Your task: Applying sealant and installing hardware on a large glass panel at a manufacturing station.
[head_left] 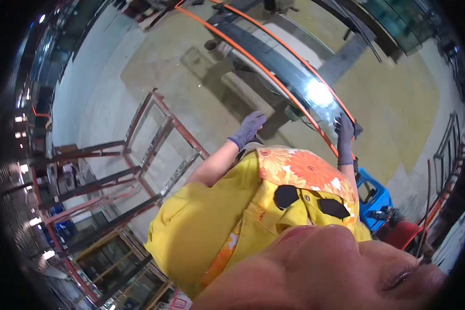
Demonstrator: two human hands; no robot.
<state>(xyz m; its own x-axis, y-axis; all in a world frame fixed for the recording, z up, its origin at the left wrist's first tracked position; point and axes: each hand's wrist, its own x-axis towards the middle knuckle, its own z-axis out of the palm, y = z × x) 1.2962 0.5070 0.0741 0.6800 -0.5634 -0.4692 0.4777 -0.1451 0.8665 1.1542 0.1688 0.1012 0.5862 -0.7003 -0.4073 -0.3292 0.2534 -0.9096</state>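
Observation:
A long dark glass panel [289, 67] with orange edging runs from the far left to the near right. My right hand [344, 132], in a purple-grey glove, is at the panel's near right end, its fingers bent around the orange edge. My left hand [249, 129], in a like glove, is in front of my body, left of the panel and apart from it. Its fingers are together and curled, with the tips turned away; whether anything is in them is hidden.
A red-brown metal rack [183, 135] with dark bars stands to my left. On the right are a blue plastic stool [374, 196] and a red object [404, 233]. A pale block [245, 93] lies on the floor beside the panel, near a small bucket [211, 46].

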